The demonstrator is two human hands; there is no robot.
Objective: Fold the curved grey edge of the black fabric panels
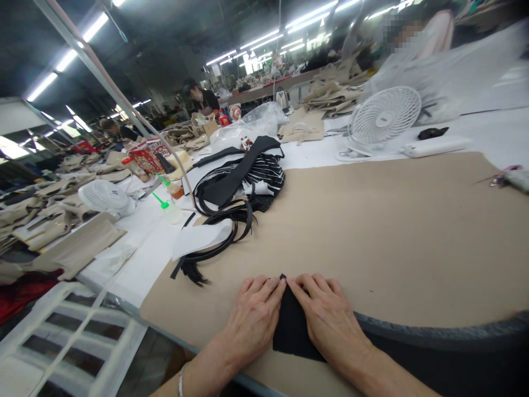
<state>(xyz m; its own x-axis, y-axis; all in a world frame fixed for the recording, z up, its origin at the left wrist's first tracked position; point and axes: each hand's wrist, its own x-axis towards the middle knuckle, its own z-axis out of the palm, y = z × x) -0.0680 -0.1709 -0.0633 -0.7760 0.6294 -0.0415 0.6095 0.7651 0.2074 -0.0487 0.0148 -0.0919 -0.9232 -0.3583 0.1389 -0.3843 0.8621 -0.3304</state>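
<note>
A flat black piece of sheet material (pixel 291 331) lies on the tan board, narrowing to a small tip at its far end. My left hand (pixel 256 311) presses its left edge near that tip, thumb and fingers drawn together. Opposite it, my right hand (pixel 328 317) pinches the right edge, its fingertips almost meeting the left ones. What is under the fingertips is hidden. A large curved black piece with a grey rough edge (pixel 430 333) runs off to the right beside my right forearm. Beyond my hands sit a pile of black cut pieces (pixel 235 179) and black strips (pixel 246 218).
The tan board (pixel 397 231) covers much of the white table. A white sheet (pixel 202 237) lies at the strips. Behind stand a white fan (pixel 386 118), another fan (pixel 105 196) and a green-tipped bottle (pixel 167 209). A co-worker (pixel 202 99) is farther back.
</note>
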